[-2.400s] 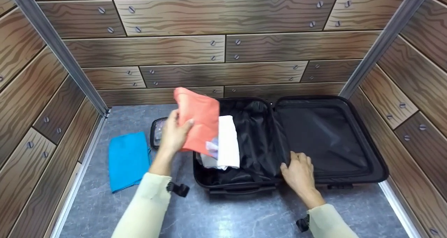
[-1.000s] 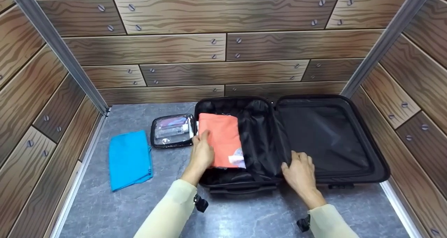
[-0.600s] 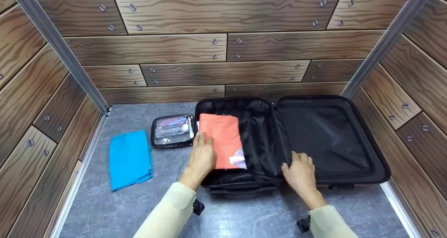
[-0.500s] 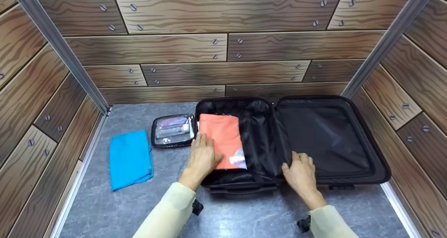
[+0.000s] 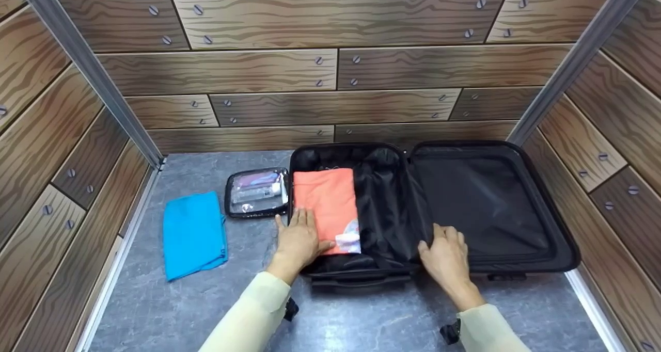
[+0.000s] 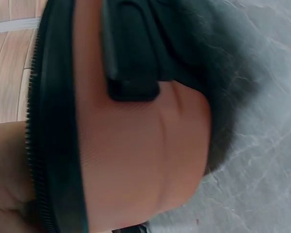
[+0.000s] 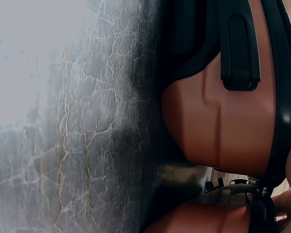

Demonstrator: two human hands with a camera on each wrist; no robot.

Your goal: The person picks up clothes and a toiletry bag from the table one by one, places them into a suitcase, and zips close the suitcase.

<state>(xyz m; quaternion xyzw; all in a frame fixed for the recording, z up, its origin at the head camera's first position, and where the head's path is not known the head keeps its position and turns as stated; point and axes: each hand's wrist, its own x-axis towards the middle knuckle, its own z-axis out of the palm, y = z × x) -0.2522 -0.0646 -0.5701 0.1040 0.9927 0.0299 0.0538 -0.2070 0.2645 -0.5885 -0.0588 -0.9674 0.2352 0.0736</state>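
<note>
In the head view a black-lined suitcase lies open. A folded orange garment with a pale printed patch lies flat in its left half. My left hand rests on the garment's lower left part with fingers extended and thumb pointing right. My right hand grips the suitcase's edge near the hinge, between the two halves. In the left wrist view the suitcase's reddish shell and zipper fill much of the picture, with part of the hand at the left. The right wrist view shows the shell from outside, the hand mostly out of frame.
A clear toiletry pouch with a black border holds small items just left of the suitcase. Further left lies a folded blue cloth on the grey marbled floor. Wood-patterned walls stand on three sides.
My left hand has brought the orange garment down into the suitcase's left half, covering the white cloth. It has since let go, spreading its fingers on the garment. My right hand has stayed put.
</note>
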